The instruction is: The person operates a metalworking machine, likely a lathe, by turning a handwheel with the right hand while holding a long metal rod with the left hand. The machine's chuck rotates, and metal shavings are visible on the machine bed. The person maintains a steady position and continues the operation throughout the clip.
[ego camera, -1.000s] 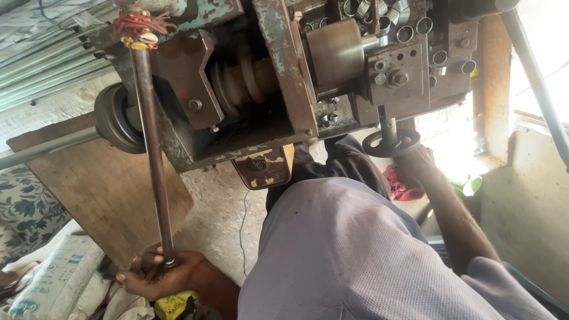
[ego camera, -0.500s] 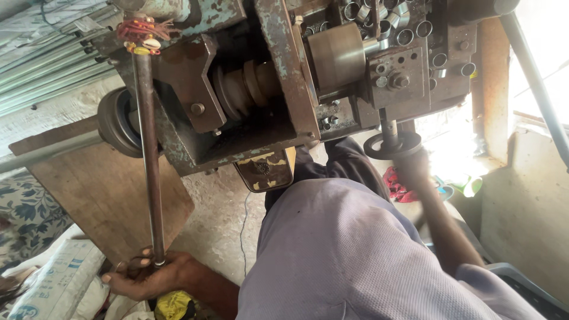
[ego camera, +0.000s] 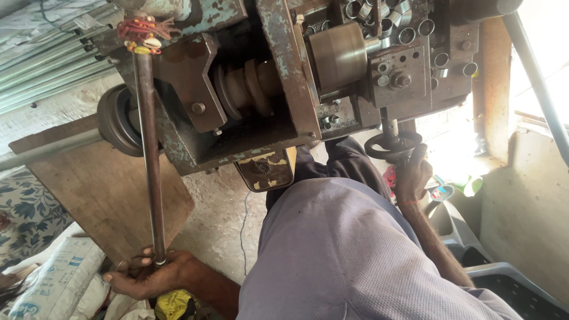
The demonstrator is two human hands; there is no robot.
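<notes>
A worn, rusty lathe-like machine (ego camera: 261, 89) fills the upper half of the head view. From its left side a long steel lever rod (ego camera: 149, 160) hangs down, with red thread tied at its top. My left hand (ego camera: 148, 275) is closed around the rod's lower end. My right hand (ego camera: 412, 175) grips a small dark handwheel (ego camera: 392, 146) under the machine's right side. Several short metal tube pieces (ego camera: 403, 26) lie on top of the machine near a brass-coloured cylinder (ego camera: 338, 56). My grey-clad leg (ego camera: 349, 249) sits between the two hands.
A wooden board (ego camera: 101, 201) leans at the left, behind a long grey pipe (ego camera: 47, 151). Printed sacks (ego camera: 53, 284) and a floral cloth (ego camera: 24, 219) lie at the lower left. A grey plastic chair (ego camera: 510, 284) and a concrete wall (ego camera: 527, 201) are at the right.
My left hand has slid a little lower and rightward on the rod's end. The right hand has stayed on the handwheel.
</notes>
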